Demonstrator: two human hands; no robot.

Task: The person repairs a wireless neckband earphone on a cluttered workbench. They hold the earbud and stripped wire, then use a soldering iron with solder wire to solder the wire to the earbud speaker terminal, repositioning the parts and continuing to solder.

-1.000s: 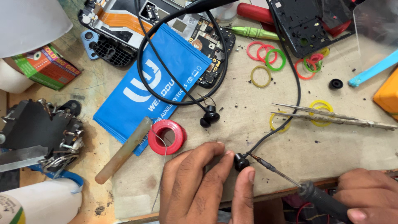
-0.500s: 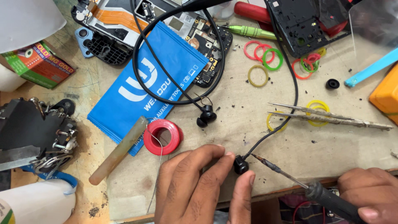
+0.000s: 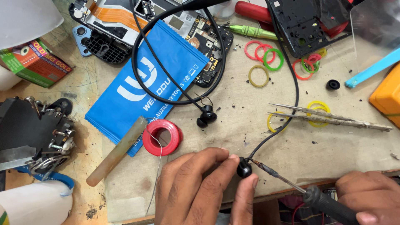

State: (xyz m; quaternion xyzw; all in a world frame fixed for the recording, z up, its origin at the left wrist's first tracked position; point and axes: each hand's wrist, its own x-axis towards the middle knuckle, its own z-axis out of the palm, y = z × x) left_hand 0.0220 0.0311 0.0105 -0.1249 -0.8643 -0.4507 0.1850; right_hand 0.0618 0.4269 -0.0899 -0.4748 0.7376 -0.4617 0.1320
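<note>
My left hand [image 3: 200, 187] pinches a small black earbud [image 3: 244, 168] between thumb and fingers at the bench's front edge. Its black cable [image 3: 287, 112] runs up and loops over the bench to a second earbud [image 3: 206, 116] lying free. My right hand [image 3: 368, 193] grips a black-handled soldering iron [image 3: 321, 200] at the lower right. The iron's thin tip [image 3: 256, 163] touches the held earbud where the cable enters it.
A red solder spool [image 3: 163, 136] with a loose wire end, a tan stick [image 3: 116, 151] and a blue pouch [image 3: 146, 87] lie left of centre. Metal tweezers [image 3: 329, 118], coloured rubber bands [image 3: 263, 54], opened phone parts [image 3: 125, 25] and a black clamp stand [image 3: 29, 133] surround the hands.
The view has shifted slightly. Both hands hold nearly the same pose, with the iron tip staying at the earbud.
</note>
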